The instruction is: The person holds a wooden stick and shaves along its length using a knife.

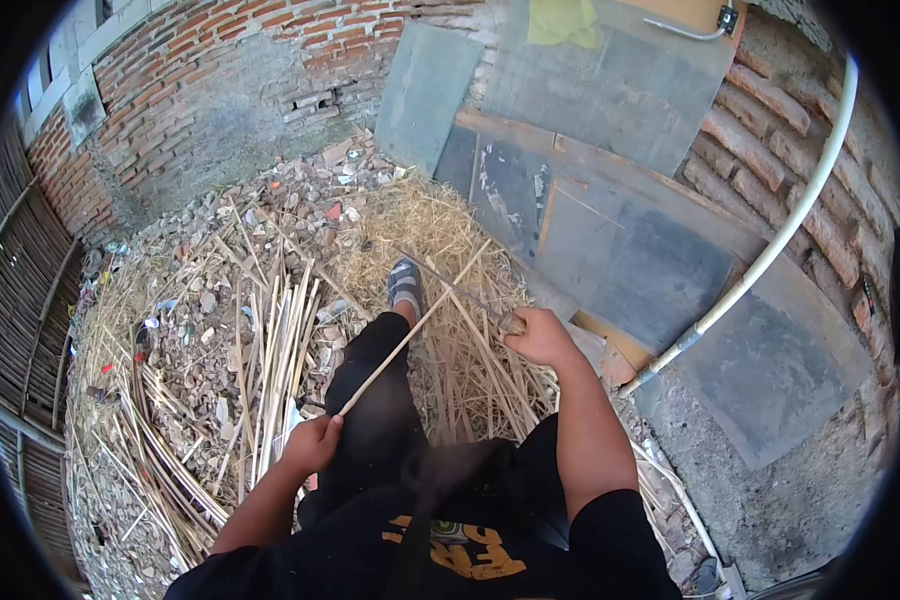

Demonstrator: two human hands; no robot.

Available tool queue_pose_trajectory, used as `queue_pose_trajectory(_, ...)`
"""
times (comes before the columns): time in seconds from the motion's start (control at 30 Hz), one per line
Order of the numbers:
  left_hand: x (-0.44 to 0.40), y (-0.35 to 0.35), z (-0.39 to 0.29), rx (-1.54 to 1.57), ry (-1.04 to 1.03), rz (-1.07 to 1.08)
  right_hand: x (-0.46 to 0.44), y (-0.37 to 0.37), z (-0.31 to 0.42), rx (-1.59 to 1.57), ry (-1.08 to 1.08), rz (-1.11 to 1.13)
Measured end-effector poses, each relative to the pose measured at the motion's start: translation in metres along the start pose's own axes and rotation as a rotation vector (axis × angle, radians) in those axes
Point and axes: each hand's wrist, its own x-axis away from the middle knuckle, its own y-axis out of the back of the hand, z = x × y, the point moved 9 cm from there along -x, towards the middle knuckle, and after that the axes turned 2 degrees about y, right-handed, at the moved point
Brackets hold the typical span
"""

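My left hand (pixel 313 443) is closed round the lower end of a thin pale bamboo stick (pixel 401 347), which slants up and right past my leg. In my right hand (pixel 538 337) is the handle of a long-bladed knife (pixel 457 288). Its dark blade points up and left and crosses the stick near the stick's upper part; whether the two touch I cannot tell. Beyond them, my foot in a grey patterned shoe (pixel 404 284) rests by a heap of straw-like shavings (pixel 425 225).
Split bamboo strips (pixel 282 365) lie on rubble to the left, and more strips (pixel 480 385) lie under my right arm. Dark boards (pixel 630 260) lean at the right beside a long white pipe (pixel 785 235). A brick wall (pixel 220 80) stands behind, a bamboo fence (pixel 25 270) far left.
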Motion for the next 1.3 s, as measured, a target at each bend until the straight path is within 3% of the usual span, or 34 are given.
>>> queue_pose_trajectory(0.07, -0.005, -0.018, 0.014, -0.041, 0.005, -0.011, -0.008, -0.016, 0.001, 0.004, -0.082, 0.077)
queue_pose_trajectory(0.17, -0.010, -0.014, 0.014, 0.083, -0.125, -0.147, -0.027, -0.041, 0.007, -0.002, 0.010, 0.112)
queue_pose_trajectory(0.33, -0.017, -0.027, 0.042, 0.174, -0.054, -0.001, -0.019, -0.041, 0.047, -0.054, 0.074, 0.095)
queue_pose_trajectory(0.63, -0.022, -0.032, 0.061, 0.306, 0.007, 0.062, 0.012, -0.040, 0.034, 0.037, 0.056, 0.103)
queue_pose_trajectory(1.03, 0.029, -0.005, 0.026, 0.137, -0.051, -0.153, 0.043, -0.011, 0.022, 0.029, -0.032, 0.129)
queue_pose_trajectory(1.3, 0.084, 0.030, 0.010, 0.035, -0.060, -0.275, 0.055, 0.015, 0.016, -0.014, 0.048, -0.022)
